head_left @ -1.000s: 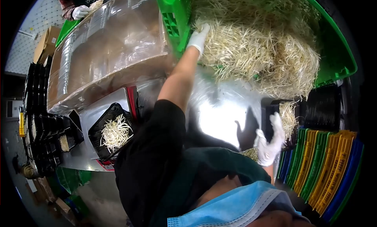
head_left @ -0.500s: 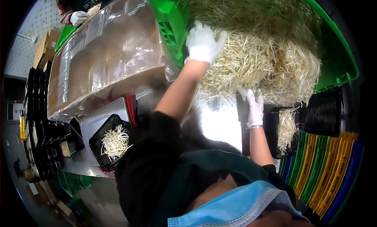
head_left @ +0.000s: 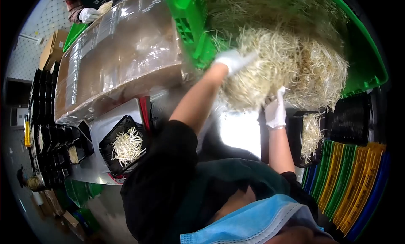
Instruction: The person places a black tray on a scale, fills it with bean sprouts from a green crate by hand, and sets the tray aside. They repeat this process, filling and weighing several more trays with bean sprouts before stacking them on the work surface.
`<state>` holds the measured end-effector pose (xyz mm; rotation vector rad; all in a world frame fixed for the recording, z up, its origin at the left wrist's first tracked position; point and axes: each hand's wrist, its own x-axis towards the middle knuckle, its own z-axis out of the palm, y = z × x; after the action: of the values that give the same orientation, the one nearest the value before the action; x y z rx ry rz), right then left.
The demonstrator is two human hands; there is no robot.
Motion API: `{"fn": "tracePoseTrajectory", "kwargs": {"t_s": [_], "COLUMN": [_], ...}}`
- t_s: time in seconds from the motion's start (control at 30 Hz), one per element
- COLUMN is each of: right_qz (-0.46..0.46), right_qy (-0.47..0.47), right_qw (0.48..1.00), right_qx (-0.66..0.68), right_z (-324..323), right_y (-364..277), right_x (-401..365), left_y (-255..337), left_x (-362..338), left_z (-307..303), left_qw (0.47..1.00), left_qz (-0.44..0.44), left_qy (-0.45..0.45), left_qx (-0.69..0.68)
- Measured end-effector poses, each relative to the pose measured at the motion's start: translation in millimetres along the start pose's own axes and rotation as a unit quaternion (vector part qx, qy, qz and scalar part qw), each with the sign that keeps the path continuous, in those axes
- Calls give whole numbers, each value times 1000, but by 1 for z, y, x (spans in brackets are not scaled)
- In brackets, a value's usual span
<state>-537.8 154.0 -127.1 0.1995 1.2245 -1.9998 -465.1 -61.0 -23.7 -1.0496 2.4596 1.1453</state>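
A large heap of bean sprouts (head_left: 270, 54) spills from a tilted green crate (head_left: 365, 54) onto the metal table. My left hand (head_left: 233, 61), in a white glove, lies against the left side of the heap, blurred, with its fingers stretched toward the right. At the heap's front edge is my right hand (head_left: 275, 112), also gloved; its fingers are apart and touch the sprouts, with some fingertips partly hidden. To the left, a black tray (head_left: 107, 147) holds a small pile of sprouts. Another black tray (head_left: 298, 138) with sprouts stands beside my right forearm.
A plastic-wrapped cardboard box (head_left: 126, 45) fills the left back. Stacked black trays (head_left: 42, 96) stand at far left, more black trays (head_left: 348, 121) at right. Green, yellow and blue crates (head_left: 350, 176) are stacked low right. Another person's gloved hand (head_left: 88, 15) is behind the box.
My left hand has come down and to the right from the crate's side, and sprouts near it have shifted toward me. My right hand has moved slightly toward me, still at the heap's edge.
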Motion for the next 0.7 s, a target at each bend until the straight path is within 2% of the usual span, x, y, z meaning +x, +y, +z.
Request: {"fn": "tracePoseTrajectory", "kwargs": {"t_s": [0.07, 0.1, 0.13, 0.2, 0.23, 0.27, 0.33, 0.37, 0.4, 0.43, 0.47, 0.53, 0.57, 0.67, 0.7], "right_qz": [-84, -85, -87, -91, -87, -88, -112, -124, -78, -71, -61, -62, -58, -74, -76], "right_qy": [-12, -2, 9, 36, 59, 64, 91, 70, 93, 109, 126, 77, 68, 66, 44], "right_qw": [996, 995, 993, 990, 986, 985, 977, 981, 985, 981, 976, 970, 975, 959, 980], "right_qx": [-34, -57, -80, -106, -133, -132, -158, -134, -119, -142, -164, -220, -201, -267, -179], "right_z": [0, 1, 3, 4, 2, 0, -3, -5, 9, 20, 34, 27, 41, 26, 42], "right_y": [6, 3, -1, -6, -8, -8, -4, -1, -2, -4, -10, 1, -4, 26, 28], "right_x": [-8, -17, -24, -27, -27, -21, 5, 18, 23, 24, 19, 35, 14, 3, -27], "left_y": [-8, -11, -14, -13, -24, -26, -51, -36, -23, -30, -21, -22, -18, -20, -32], "left_x": [-21, -24, -24, -25, 1, 15, 79, 73, 73, 112, 115, 113, 94, 54, 56], "left_z": [29, 24, 15, -7, -6, -10, 7, 8, 13, 22, 28, 37, 36, 28, 34], "left_qw": [994, 999, 999, 999, 995, 985, 961, 944, 919, 948, 943, 934, 935, 945, 932], "left_qz": [6, 12, 17, -30, -32, -54, 84, 122, 157, 122, 132, 147, 147, 95, 113], "left_qy": [104, 47, 47, 16, 95, 65, 128, 71, 12, -25, -72, -110, -116, -114, -163], "left_qx": [-12, 0, 1, -1, -21, -149, -230, -297, -360, -293, -296, -305, -300, -290, -304]}}
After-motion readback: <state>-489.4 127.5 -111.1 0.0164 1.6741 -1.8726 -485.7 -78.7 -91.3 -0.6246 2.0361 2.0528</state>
